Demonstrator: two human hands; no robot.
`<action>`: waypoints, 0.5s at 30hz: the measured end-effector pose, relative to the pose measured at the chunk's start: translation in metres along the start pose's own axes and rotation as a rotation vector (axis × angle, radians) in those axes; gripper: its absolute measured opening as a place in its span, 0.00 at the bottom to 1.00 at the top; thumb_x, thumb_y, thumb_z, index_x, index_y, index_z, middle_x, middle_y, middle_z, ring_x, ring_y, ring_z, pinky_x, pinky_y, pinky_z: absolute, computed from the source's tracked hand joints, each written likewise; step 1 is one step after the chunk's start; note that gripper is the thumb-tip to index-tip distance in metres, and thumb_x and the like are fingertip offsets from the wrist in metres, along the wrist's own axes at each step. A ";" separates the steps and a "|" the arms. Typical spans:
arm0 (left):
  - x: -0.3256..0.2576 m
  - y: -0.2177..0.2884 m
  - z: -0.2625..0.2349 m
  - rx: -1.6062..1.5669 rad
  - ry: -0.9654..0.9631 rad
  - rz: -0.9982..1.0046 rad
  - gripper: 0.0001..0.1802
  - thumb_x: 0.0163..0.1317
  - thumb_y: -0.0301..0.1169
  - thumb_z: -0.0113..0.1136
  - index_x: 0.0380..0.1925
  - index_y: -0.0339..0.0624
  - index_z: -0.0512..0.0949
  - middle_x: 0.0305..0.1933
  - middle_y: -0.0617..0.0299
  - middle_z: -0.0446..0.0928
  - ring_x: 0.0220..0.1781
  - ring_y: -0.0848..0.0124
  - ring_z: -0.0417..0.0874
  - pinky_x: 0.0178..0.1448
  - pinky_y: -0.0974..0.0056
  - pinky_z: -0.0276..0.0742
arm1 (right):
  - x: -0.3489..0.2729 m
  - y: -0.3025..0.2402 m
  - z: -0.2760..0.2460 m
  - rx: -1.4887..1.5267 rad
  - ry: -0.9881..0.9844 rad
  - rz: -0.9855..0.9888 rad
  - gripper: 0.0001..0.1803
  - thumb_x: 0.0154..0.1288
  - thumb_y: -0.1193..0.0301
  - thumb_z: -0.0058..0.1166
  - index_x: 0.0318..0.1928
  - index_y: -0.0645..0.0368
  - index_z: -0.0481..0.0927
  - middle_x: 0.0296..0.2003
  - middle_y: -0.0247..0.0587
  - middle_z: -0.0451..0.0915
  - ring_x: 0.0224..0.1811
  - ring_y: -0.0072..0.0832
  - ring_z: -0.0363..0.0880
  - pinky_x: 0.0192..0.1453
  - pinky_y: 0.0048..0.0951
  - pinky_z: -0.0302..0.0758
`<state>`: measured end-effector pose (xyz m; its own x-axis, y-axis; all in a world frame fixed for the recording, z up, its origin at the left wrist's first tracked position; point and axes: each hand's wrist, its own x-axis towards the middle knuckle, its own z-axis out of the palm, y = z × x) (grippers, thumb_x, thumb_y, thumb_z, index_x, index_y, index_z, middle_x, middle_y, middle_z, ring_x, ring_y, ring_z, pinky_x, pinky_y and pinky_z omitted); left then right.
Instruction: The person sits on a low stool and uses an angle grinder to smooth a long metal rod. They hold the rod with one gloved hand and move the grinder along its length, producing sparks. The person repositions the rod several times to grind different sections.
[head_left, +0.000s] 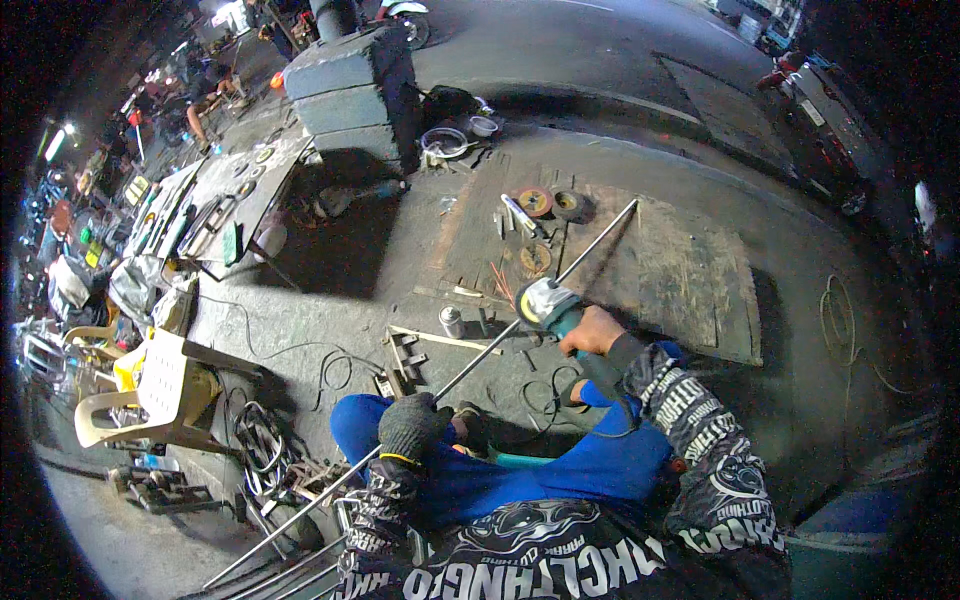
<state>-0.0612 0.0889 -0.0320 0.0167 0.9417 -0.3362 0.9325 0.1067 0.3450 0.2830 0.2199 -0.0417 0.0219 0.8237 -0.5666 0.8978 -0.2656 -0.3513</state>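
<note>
A long, thin metal rod [476, 361] runs slantwise from the lower left up to a wooden board. My left hand [412, 428], in a dark grey knit glove, is closed around it near my left knee. My bare right hand [592, 332] grips an angle grinder [550, 304] with a teal body and silver head. The grinder's head lies against or just over the rod; whether the disc touches it is hidden. Reddish thin streaks [502, 281] show beside the head, sparks or sticks, I cannot tell which. More rods [290, 572] lie at the lower left.
Grinding discs [535, 203] and a tube lie on the plywood board [690, 285]. A spray can [451, 322] stands before me. Left are a plastic chair [152, 390], a tool-covered table [275, 160] and tangled cables [262, 440]. A concrete block [345, 95] stands beyond; a cord [840, 320] lies right.
</note>
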 end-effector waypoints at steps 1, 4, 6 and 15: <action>0.000 0.001 -0.002 0.011 -0.038 -0.021 0.23 0.55 0.52 0.63 0.32 0.40 0.83 0.33 0.42 0.83 0.39 0.44 0.85 0.44 0.45 0.80 | 0.006 0.006 -0.003 0.021 0.031 0.001 0.35 0.32 0.54 0.75 0.37 0.73 0.85 0.39 0.62 0.85 0.43 0.47 0.86 0.48 0.39 0.82; 0.000 0.003 -0.003 0.016 -0.064 -0.057 0.24 0.55 0.52 0.63 0.32 0.40 0.83 0.35 0.41 0.83 0.39 0.44 0.85 0.44 0.46 0.80 | 0.022 0.023 -0.010 0.054 0.120 0.009 0.34 0.33 0.54 0.74 0.36 0.73 0.85 0.39 0.62 0.85 0.43 0.47 0.86 0.49 0.39 0.82; 0.000 0.001 -0.002 0.020 -0.039 -0.044 0.25 0.55 0.53 0.62 0.31 0.39 0.83 0.36 0.40 0.82 0.39 0.45 0.85 0.44 0.46 0.81 | 0.036 0.035 -0.019 0.040 0.139 0.035 0.34 0.33 0.54 0.74 0.35 0.73 0.85 0.39 0.62 0.85 0.43 0.47 0.86 0.49 0.39 0.81; 0.007 0.010 -0.005 0.023 -0.092 -0.096 0.25 0.51 0.54 0.64 0.31 0.41 0.85 0.32 0.44 0.82 0.38 0.47 0.85 0.44 0.48 0.80 | 0.071 0.070 -0.046 0.143 0.055 -0.195 0.19 0.31 0.65 0.73 0.19 0.70 0.82 0.24 0.48 0.84 0.25 0.32 0.82 0.34 0.35 0.79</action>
<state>-0.0541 0.0979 -0.0262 -0.0410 0.8939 -0.4464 0.9396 0.1865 0.2870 0.3683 0.2829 -0.0720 -0.1188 0.8912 -0.4377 0.8161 -0.1635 -0.5543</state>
